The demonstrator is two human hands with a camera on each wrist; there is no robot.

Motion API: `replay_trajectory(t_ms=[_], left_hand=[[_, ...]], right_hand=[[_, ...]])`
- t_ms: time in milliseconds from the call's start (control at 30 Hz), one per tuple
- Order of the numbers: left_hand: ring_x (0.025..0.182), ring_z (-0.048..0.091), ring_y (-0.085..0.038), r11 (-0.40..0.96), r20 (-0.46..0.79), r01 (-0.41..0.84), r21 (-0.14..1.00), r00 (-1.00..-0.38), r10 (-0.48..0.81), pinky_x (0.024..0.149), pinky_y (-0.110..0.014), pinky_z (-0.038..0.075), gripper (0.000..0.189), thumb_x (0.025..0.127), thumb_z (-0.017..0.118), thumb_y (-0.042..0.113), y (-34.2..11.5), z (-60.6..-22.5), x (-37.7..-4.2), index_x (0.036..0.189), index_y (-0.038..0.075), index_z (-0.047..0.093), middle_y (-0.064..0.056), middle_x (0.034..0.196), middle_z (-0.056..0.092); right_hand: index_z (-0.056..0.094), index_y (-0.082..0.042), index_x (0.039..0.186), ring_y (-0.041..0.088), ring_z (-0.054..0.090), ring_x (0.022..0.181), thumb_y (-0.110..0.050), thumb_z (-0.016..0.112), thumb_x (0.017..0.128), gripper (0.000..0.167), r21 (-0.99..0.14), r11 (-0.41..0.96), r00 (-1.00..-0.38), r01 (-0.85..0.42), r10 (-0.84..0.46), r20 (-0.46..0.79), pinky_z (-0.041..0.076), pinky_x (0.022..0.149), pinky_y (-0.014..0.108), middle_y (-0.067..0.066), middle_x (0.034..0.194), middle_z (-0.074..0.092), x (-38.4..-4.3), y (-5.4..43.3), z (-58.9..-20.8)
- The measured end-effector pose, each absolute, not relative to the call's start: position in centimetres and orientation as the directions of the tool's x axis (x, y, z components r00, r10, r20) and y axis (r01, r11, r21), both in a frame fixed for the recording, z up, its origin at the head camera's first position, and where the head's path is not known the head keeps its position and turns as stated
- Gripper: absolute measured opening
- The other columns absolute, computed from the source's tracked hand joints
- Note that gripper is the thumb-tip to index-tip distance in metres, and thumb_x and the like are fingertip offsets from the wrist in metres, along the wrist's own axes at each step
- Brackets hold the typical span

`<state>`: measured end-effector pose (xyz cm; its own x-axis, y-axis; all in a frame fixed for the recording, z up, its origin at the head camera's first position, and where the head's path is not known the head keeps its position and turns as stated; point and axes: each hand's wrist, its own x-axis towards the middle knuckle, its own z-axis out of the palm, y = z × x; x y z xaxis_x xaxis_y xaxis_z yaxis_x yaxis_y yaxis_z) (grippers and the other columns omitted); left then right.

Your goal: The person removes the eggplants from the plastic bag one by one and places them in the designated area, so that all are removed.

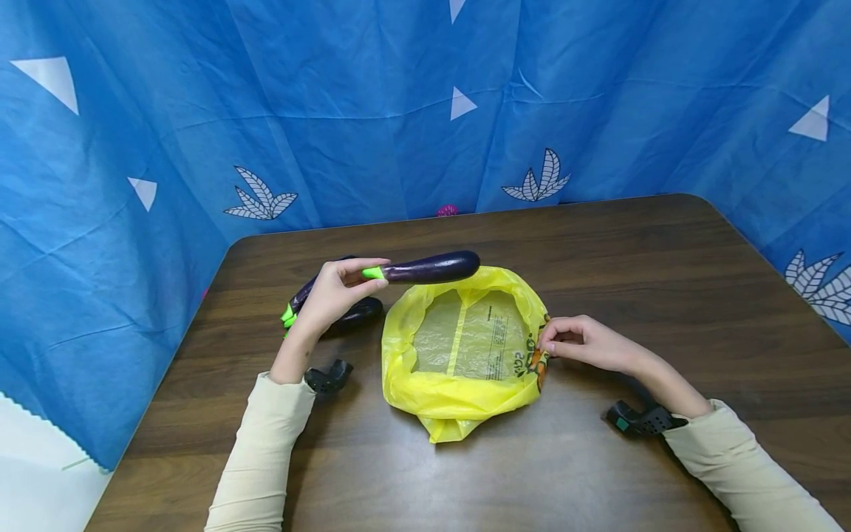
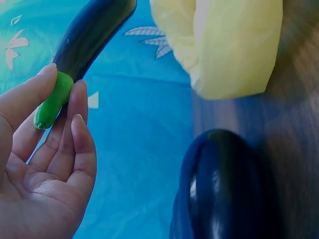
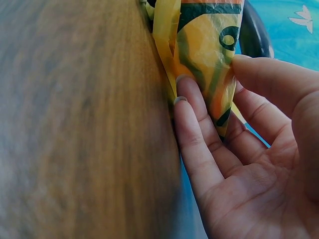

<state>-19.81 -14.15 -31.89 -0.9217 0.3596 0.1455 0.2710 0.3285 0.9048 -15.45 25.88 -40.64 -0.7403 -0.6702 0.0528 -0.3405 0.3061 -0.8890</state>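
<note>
My left hand [image 1: 332,294] pinches an eggplant [image 1: 435,267] by its bright green stem end. The dark purple body points right, and its far tip hangs over the back-left rim of a yellow plastic bag [image 1: 425,391]. The bag stands on the table with its mouth wide and its see-through bottom in sight. At the bag's right rim, my right hand [image 1: 588,341] pinches the printed edge between thumb and fingers, as the right wrist view shows too. More eggplants [image 1: 359,314] lie on the table beneath my left hand, partly hidden by it; their dark ends [image 2: 224,189] look large in the left wrist view.
The brown wooden table [image 1: 631,258] reaches back to a blue patterned curtain [image 1: 372,111] that hangs behind and at both sides. Black wrist devices [image 1: 329,377] sit by each cuff. A white surface [image 1: 40,473] shows at the lower left.
</note>
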Motion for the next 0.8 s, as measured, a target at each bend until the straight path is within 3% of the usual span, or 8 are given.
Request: replay_trajectory(t_ms=[267,433,633,800], left_hand=[[0.076,0.056,-0.017,0.341,0.179,0.273,0.899,-0.943,0.282,0.068,-0.022,0.049,0.034,0.088,0.066,0.009,-15.4,-31.5,-19.8,0.12,-0.001,0.062,-0.014,0.102,0.063],[0.078,0.056,-0.021,0.313,0.201,0.273,0.91,-0.949,0.241,0.071,-0.022,0.05,0.034,0.089,0.065,0.007,-16.4,-31.7,-19.6,0.121,-0.004,0.06,-0.01,0.099,0.064],[0.071,0.05,-0.013,0.324,0.216,0.258,0.91,-0.963,0.159,0.065,-0.019,0.046,0.035,0.089,0.065,0.008,-17.6,-31.8,-19.5,0.12,-0.006,0.06,-0.001,0.09,0.062],[0.078,0.054,-0.015,0.312,0.188,0.208,0.927,-0.978,0.095,0.068,-0.021,0.047,0.039,0.087,0.069,0.018,-19.8,-33.2,-20.7,0.122,0.002,0.062,-0.003,0.098,0.063]], right_hand=[[0.063,-0.007,0.096,0.016,0.053,0.08,-0.005,0.053,0.095,0.01,-0.888,0.3,-0.735,-0.35,-0.675,0.062,0.047,0.069,0.028,0.005,0.09,0.059,-15.5,26.0,-40.7],[0.063,-0.007,0.096,0.016,0.053,0.08,-0.005,0.053,0.095,0.01,-0.886,0.296,-0.73,-0.357,-0.68,0.066,0.048,0.069,0.028,0.005,0.09,0.059,-15.6,26.0,-40.8],[0.063,-0.008,0.096,0.016,0.053,0.08,-0.005,0.054,0.095,0.01,-0.887,0.298,-0.731,-0.353,-0.68,0.062,0.048,0.069,0.028,0.005,0.09,0.06,-15.7,26.1,-41.0],[0.063,-0.005,0.097,0.017,0.053,0.081,-0.003,0.053,0.095,0.01,-0.903,0.274,-0.73,-0.332,-0.68,0.062,0.048,0.071,0.027,0.008,0.092,0.06,-15.6,26.0,-40.9]])
